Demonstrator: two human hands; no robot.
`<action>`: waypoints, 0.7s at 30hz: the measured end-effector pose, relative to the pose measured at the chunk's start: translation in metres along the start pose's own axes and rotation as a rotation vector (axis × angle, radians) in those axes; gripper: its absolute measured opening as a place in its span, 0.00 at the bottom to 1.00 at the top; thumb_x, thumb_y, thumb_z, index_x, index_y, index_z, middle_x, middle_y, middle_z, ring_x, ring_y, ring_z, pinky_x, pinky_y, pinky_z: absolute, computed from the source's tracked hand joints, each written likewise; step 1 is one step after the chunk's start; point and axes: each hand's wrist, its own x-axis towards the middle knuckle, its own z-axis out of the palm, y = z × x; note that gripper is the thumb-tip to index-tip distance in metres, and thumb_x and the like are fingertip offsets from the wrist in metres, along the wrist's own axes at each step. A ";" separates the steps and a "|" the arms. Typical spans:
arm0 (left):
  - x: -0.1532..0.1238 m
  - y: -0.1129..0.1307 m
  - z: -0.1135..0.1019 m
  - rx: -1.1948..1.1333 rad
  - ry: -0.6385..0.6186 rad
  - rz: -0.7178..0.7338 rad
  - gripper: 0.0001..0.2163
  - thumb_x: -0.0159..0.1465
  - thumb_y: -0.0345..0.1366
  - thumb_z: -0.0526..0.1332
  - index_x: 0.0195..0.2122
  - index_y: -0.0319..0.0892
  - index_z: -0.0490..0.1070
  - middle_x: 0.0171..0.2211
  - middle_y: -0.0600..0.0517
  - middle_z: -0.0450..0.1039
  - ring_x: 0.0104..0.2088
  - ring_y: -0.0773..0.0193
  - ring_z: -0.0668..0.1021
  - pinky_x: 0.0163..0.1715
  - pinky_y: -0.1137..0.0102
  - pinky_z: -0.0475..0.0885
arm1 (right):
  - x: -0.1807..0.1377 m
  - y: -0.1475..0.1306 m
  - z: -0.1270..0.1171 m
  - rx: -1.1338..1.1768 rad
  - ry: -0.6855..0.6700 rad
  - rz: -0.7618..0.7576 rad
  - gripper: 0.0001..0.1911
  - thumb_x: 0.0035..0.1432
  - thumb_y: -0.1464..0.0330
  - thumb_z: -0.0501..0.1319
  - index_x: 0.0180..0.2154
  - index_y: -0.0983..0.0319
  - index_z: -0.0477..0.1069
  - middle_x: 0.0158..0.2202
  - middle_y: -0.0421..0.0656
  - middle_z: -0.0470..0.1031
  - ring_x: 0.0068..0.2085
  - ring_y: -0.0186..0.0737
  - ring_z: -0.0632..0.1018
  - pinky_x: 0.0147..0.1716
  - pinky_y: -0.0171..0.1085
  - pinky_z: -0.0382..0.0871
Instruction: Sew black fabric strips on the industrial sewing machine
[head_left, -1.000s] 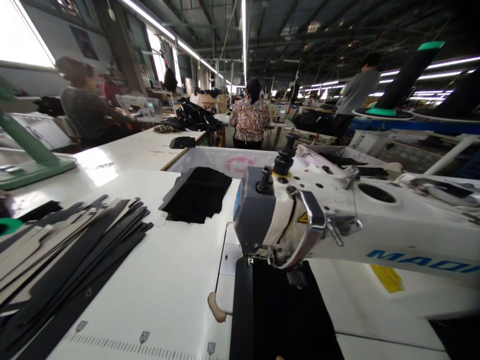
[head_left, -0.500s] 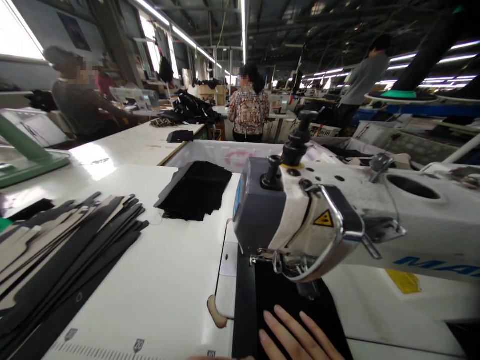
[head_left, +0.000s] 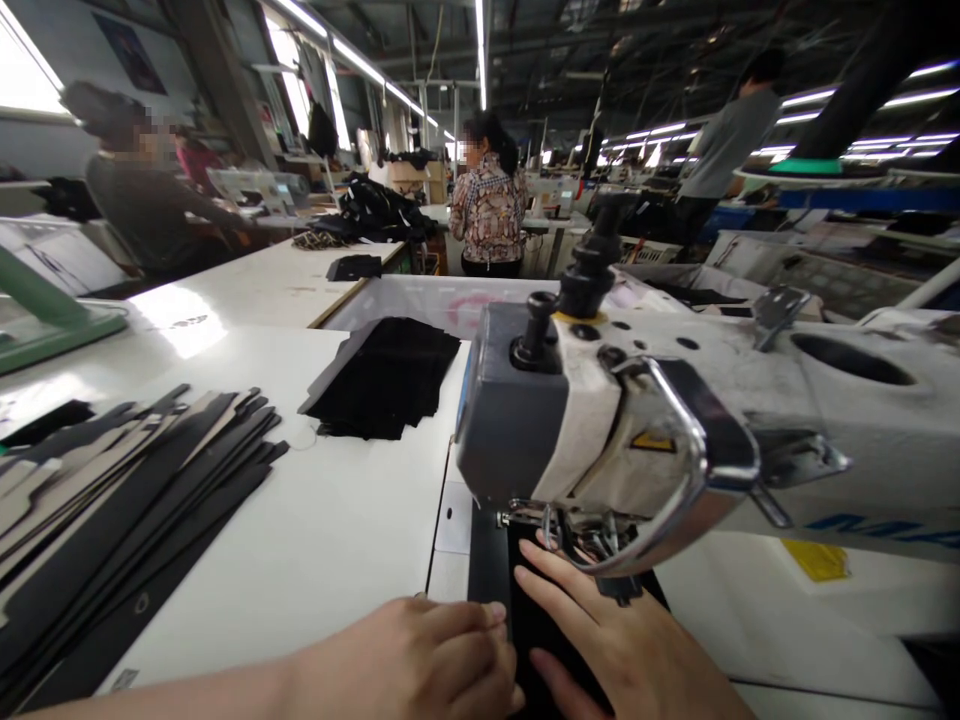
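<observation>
- The left hand point(head_left: 420, 655) lies with fingers curled loosely, knuckles up, its fingertips pressing the left edge of the flat black fabric piece point(head_left: 525, 610); it pins the cloth and grips nothing.
- The right hand point(head_left: 622, 650) lies flat and spread on the same fabric, fingers pointing toward the needle area, nothing clasped in it.
- The black fabric piece lies at the near edge of the white surface point(head_left: 337, 540), running under the head of the grey and white industrial sewing machine point(head_left: 600, 440).
- The fabric looks thin, soft and light, likely to slide on the smooth top and to bunch if pushed from one point; flat palms either side of the seam line seem the best hold.
- A fan of long black and tan strips point(head_left: 127, 510) lies at the surface's left edge, well apart from the hands.
- A stack of black cut fabric point(head_left: 382, 375) lies near the far edge.
- Around it is a long factory hall with strip lights, other white worktables and several people at work, one in a patterned shirt point(head_left: 487, 210) standing beyond.
</observation>
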 end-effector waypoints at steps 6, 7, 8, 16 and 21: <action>0.010 -0.013 0.006 0.055 0.142 0.008 0.17 0.76 0.29 0.46 0.41 0.32 0.75 0.32 0.45 0.80 0.32 0.57 0.81 0.34 0.68 0.82 | 0.004 0.009 0.010 0.123 -0.013 0.093 0.20 0.74 0.65 0.44 0.55 0.60 0.70 0.43 0.42 0.83 0.41 0.39 0.83 0.40 0.41 0.81; 0.011 -0.015 0.007 0.065 0.176 0.008 0.18 0.77 0.29 0.46 0.38 0.32 0.75 0.30 0.46 0.79 0.29 0.59 0.79 0.30 0.69 0.81 | 0.005 0.011 0.012 0.150 -0.003 0.102 0.19 0.74 0.65 0.44 0.54 0.60 0.70 0.41 0.40 0.82 0.39 0.38 0.83 0.38 0.40 0.80; 0.012 -0.017 0.008 0.069 0.210 0.003 0.19 0.77 0.30 0.46 0.36 0.33 0.75 0.30 0.46 0.79 0.26 0.60 0.78 0.27 0.70 0.80 | 0.006 0.012 0.013 0.171 0.001 0.115 0.18 0.74 0.64 0.45 0.53 0.59 0.70 0.38 0.39 0.82 0.38 0.38 0.82 0.36 0.39 0.80; 0.016 -0.029 0.000 -0.561 0.318 -0.624 0.17 0.76 0.38 0.50 0.37 0.40 0.76 0.28 0.53 0.80 0.21 0.66 0.81 0.21 0.75 0.77 | 0.000 0.012 0.014 0.214 -0.028 0.123 0.18 0.73 0.67 0.46 0.51 0.60 0.72 0.37 0.40 0.81 0.36 0.38 0.81 0.34 0.37 0.79; 0.013 -0.020 0.003 -0.330 0.367 -0.401 0.17 0.77 0.36 0.50 0.38 0.40 0.76 0.31 0.50 0.81 0.29 0.62 0.83 0.29 0.72 0.79 | -0.001 0.005 0.018 0.251 -0.026 0.176 0.15 0.72 0.68 0.48 0.56 0.57 0.66 0.42 0.38 0.79 0.43 0.36 0.80 0.42 0.33 0.78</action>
